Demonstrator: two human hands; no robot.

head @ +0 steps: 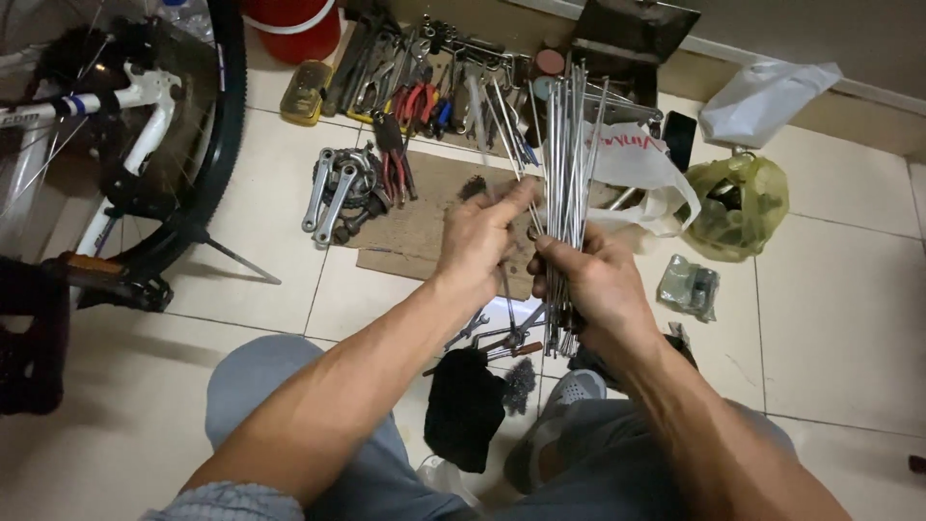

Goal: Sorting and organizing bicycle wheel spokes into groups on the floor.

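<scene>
Beside a yellow-green bag (738,203), right hand (593,285) grips spokes (564,164).

Spoke bundle (567,164) in 2 hands (540,256)

You are looking down at a pale tiled floor (839,318). A flat sheet of cardboard (424,227) lies on it near the far wall, with silver crank arms (333,188) at its left edge and a spread of pliers and wrenches (424,92) beyond. To the right sit a yellow-green plastic bag (738,207) and a white bag (767,96). A black cloth (465,405) lies nearest you.
</scene>
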